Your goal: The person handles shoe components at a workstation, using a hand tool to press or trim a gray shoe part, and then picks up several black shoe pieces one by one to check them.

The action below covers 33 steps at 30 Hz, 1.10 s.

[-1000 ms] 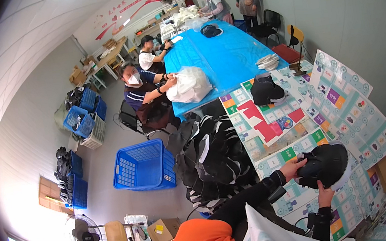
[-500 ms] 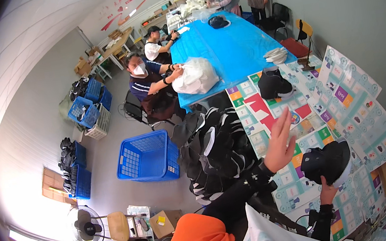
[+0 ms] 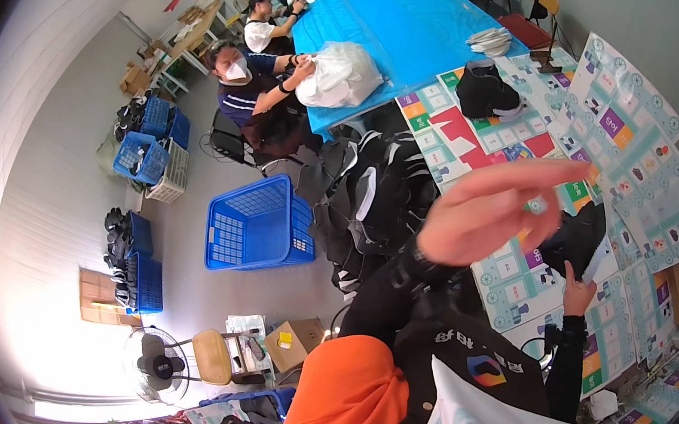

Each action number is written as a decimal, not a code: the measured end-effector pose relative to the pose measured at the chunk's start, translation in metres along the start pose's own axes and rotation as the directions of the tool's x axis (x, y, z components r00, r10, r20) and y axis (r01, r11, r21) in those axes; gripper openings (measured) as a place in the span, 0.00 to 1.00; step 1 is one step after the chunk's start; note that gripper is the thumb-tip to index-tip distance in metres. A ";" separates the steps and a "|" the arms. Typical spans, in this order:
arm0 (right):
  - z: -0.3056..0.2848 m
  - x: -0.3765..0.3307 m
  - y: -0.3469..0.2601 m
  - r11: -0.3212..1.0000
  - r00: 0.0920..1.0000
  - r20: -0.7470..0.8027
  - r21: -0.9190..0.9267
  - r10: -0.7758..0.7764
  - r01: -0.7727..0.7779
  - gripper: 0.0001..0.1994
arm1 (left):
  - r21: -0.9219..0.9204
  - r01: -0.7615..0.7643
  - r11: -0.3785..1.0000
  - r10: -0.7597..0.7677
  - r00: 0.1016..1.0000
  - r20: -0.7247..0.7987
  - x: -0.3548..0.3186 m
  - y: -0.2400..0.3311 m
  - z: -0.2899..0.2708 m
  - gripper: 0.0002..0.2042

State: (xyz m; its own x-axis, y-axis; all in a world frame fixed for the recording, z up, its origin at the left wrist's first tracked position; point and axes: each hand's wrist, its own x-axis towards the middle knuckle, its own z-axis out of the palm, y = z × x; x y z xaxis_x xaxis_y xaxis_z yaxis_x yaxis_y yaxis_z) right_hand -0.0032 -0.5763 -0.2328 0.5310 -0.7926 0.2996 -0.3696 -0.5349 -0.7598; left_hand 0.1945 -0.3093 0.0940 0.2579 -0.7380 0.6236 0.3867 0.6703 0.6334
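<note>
Black cap (image 3: pixel 586 236) held at the paper-covered table's (image 3: pixel 512 296) near half

Open floor (image 3: pixel 179 243) is left beyond the dark caps (image 3: pixel 355 201) piled along the left edge. Smooth printed sheets (image 3: pixel 639 148) are overlapped. The cap is gripped by the right hand (image 3: pixel 579 295); the left hand (image 3: pixel 487 213) is raised, fingers loosely bent and parted.

What lies around us
Beyond us, a masked person (image 3: pixel 241 96) sits at a blue-covered surface (image 3: pixel 423 31) by a white plastic bag (image 3: pixel 340 76), another seated person (image 3: pixel 266 31) farther along; to our left we see a blue basket (image 3: pixel 263 254), and nearer us a cardboard box (image 3: pixel 296 345), a tan-seated chair (image 3: pixel 212 357) and, just beside it, a black fan (image 3: pixel 157 366).
</note>
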 end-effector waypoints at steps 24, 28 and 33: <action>-0.036 -0.087 0.181 0.654 0.897 -0.143 -0.638 0.417 -0.406 0.33 | 0.916 0.155 -0.369 -0.494 0.802 -0.335 -0.037 -0.304 -0.160 0.12; -0.078 -0.126 0.233 0.636 0.866 -0.172 -0.614 0.469 -0.467 0.37 | 0.926 0.139 -0.352 -0.485 0.818 -0.307 -0.033 -0.331 -0.150 0.13; -0.086 -0.122 0.194 0.588 0.806 -0.133 -0.617 0.577 -0.523 0.33 | 0.937 0.099 -0.334 -0.478 0.839 -0.259 -0.043 -0.346 -0.140 0.13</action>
State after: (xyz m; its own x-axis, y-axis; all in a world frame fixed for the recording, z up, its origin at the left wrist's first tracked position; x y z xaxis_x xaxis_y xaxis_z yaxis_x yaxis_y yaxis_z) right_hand -0.2055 -0.6085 -0.3669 0.1133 -0.9862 -0.1208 -0.9656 -0.0806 -0.2472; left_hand 0.1730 -0.5204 -0.2160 0.2605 -0.9601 0.1019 -0.9338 -0.2237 0.2794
